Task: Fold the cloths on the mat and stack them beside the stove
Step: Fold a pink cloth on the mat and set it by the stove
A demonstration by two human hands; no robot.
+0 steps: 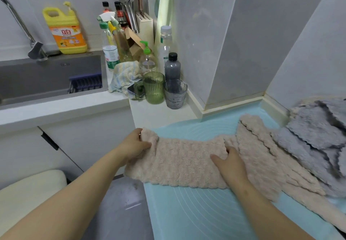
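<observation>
A pale blue mat (196, 211) fills the lower right of the frame; the beige cloth (179, 163) lies across its near-left edge, long axis left-to-right. The left hand (133, 146) pinches the cloth's left end; the right hand (229, 162) presses flat, fingers spread, on its right part.

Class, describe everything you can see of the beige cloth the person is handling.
The fluffy beige cloth has a ribbed, plush pile and a scalloped edge. It lies stretched flat across the light blue mat, its left end overhanging. The left hand pinches that end; the right hand presses its right part. More beige cloths adjoin it.
</observation>
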